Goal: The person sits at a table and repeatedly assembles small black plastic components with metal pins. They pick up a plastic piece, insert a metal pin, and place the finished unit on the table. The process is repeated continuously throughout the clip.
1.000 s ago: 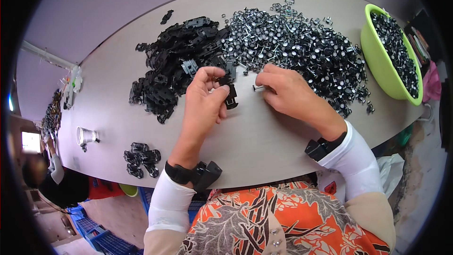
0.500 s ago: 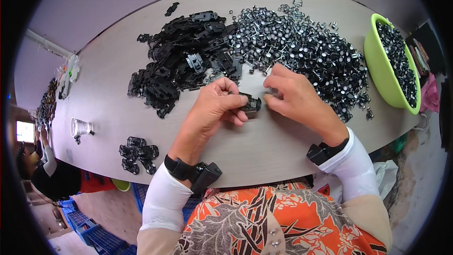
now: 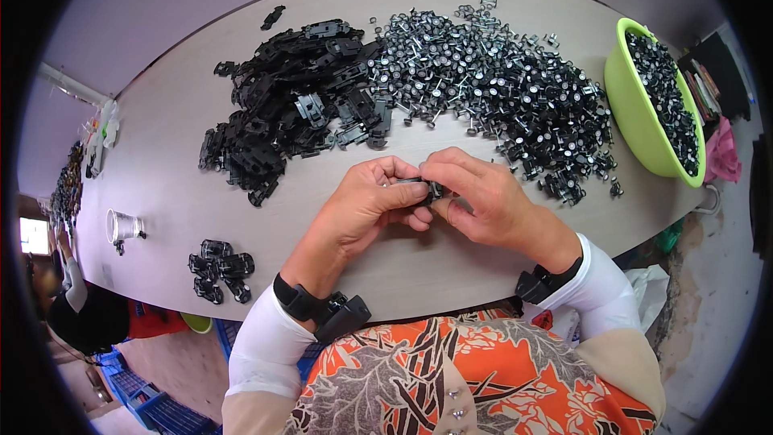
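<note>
1. Held near the centre of the frame, apparently just above the pale table (image 3: pixel 386 282): a small black part (image 3: pixel 436 191), largely covered by fingers.
2. In the left hand (image 3: pixel 366 197), pinched between thumb and fingers, with the thumb laid along the top and the lower fingers curled beneath.
3. At the right hand (image 3: pixel 491 201), thumb and forefinger curved around the right end of the black part, touching or nearly so. Cannot tell whether pinching the part itself or some smaller piece hidden behind the fingertips.
4. Directly between the two hands, to the right of the left palm and to the left of the right palm. Long axis, as far as visible, seemingly running roughly left to right across the frame, with the less covered end toward the right hand. Near to both hands; more fully gripped, by the look of it, in the left.
5. In the upper left of the frame, beyond the left hand: a pile of dark flat parts (image 3: pixel 258 105), including one pale grey piece (image 3: pixel 312 110).
6. At upper centre and right, apart from the fingers: a heap of small wheels and metal pins (image 3: pixel 491 80), bordering the dark pile.
7. At far right: a lime-green basin (image 3: pixel 636 117), filled with similar small pieces.
8. At lower left: a cluster of black pieces (image 3: pixel 219 270); farther left, a clear cup (image 3: pixel 122 227).
</note>
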The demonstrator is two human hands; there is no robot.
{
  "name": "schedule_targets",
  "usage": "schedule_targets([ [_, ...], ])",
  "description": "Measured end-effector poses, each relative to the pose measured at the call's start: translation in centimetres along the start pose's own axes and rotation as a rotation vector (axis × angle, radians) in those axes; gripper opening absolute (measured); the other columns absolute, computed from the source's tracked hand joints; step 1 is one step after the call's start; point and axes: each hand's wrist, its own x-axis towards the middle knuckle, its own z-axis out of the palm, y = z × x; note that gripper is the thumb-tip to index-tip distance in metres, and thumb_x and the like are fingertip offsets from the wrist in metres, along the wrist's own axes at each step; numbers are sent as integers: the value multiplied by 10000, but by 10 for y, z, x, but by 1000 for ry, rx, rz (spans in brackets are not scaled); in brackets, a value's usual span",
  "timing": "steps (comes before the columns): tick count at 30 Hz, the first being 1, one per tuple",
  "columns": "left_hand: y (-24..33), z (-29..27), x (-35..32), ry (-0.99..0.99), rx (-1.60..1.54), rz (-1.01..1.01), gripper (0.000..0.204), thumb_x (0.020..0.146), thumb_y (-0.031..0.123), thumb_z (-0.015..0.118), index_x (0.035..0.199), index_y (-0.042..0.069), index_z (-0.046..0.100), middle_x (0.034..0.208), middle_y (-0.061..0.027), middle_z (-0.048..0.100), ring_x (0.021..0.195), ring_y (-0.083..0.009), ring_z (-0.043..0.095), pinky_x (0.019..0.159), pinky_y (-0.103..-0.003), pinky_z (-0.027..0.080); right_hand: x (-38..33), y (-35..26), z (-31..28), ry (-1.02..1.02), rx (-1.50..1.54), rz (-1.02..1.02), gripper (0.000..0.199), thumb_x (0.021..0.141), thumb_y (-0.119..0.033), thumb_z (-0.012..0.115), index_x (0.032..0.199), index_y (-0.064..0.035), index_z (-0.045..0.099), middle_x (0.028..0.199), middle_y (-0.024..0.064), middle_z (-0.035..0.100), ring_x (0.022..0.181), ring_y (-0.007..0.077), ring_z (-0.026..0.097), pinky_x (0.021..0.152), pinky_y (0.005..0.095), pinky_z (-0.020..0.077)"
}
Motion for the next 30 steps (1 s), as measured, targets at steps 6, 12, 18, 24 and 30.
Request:
schedule_targets([
  [6,-7,1,-1,8,-68,5,115,897,100,649,959,9,612,818,-77,657,674,-148,647,623,-269,534,-1,-5,-3,27,-19,6,402,718,32,665,1101,-41,566,1000,116,598,833,307,639,658,360,531],
  [12,-10,6,-4,-36,-104,0,143,899,112,641,1010,22,629,817,-53,654,669,-128,624,587,-245,483,-8,-7,-9,12,8,27,291,725,25,675,989,-33,567,938,102,594,798,293,628,650,351,517],
  [18,-11,11,-5,-26,-75,-11,153,895,104,643,1015,11,626,838,-60,657,666,-132,632,590,-248,501,-11,-13,-2,82,-71,-93,252,735,25,661,968,-38,588,893,74,589,791,262,633,638,347,524],
  [24,-9,12,-3,34,98,61,126,891,70,621,992,-2,602,841,-84,660,635,-154,655,566,-252,541,-11,-1,-25,-11,-61,121,249,728,37,642,968,-4,592,911,112,620,807,307,637,651,367,531],
  [30,-4,12,-1,123,94,53,173,889,85,602,1052,28,587,862,-68,653,647,-138,663,577,-259,557,1,34,-41,-40,-359,123,209,793,40,596,995,4,632,937,144,662,791,280,648,693,349,519],
])
